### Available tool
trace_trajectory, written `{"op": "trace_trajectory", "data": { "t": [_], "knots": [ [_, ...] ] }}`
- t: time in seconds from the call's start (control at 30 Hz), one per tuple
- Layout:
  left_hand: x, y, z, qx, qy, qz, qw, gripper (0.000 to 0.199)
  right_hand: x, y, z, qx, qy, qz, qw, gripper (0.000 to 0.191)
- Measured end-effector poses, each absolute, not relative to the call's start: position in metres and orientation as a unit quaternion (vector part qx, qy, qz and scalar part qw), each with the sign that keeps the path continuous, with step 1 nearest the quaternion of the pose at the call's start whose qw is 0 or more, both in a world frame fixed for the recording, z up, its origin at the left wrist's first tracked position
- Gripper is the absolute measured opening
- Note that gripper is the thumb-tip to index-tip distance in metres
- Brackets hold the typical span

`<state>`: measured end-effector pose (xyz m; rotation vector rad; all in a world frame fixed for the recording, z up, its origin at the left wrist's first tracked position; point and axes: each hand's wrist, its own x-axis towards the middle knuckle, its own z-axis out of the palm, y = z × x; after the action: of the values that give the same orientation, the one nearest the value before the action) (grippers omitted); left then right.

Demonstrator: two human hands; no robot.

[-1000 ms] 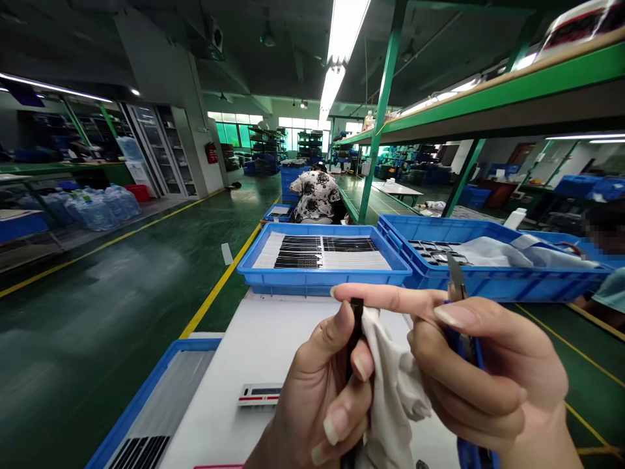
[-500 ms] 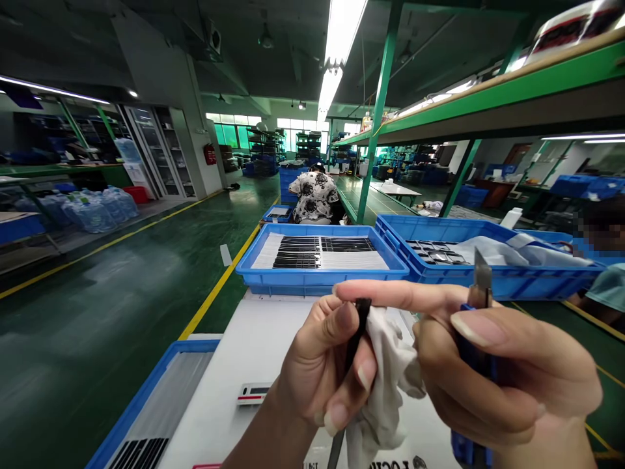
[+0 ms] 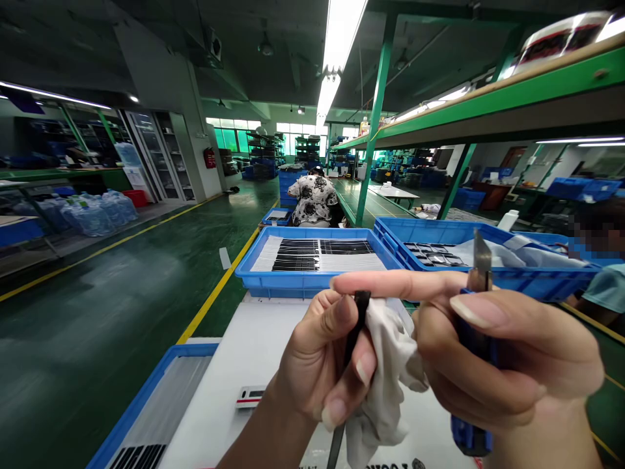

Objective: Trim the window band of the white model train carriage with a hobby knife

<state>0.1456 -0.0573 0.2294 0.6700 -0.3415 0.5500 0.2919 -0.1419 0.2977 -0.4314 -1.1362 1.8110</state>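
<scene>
**Left grip [image 3: 317, 365] pinches a black strip [image 3: 359, 319] in a white cloth [image 3: 385, 384]; right grip [image 3: 508, 365] clamps a blue utility knife [image 3: 469, 436].**
Right forefinger [image 3: 390, 283] crosses above the strip; blue tray [image 3: 312, 291] at 12 o'clock.

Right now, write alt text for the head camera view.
The left hand pinches a thin black strip against a white cloth while the right hand grips a blue-handled utility knife, blade up. Beyond, a blue tray of black strips sits on a white workbench.
</scene>
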Motion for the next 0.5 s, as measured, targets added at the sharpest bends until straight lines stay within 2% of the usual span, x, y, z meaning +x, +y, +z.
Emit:
{"op": "trace_trajectory", "data": {
  "t": [0.3, 0.5],
  "knots": [
    [0.143, -0.055, 0.234, 0.306, -0.178, 0.252, 0.901, 0.048, 0.293, -0.135, 0.298, -0.131, -0.445, 0.761, 0.453, 0.049],
    [0.144, -0.054, 0.242, 0.332, -0.151, 0.258, 0.895, 0.048, 0.292, -0.135, 0.306, -0.159, -0.446, 0.750, 0.462, 0.049]
  ]
}}
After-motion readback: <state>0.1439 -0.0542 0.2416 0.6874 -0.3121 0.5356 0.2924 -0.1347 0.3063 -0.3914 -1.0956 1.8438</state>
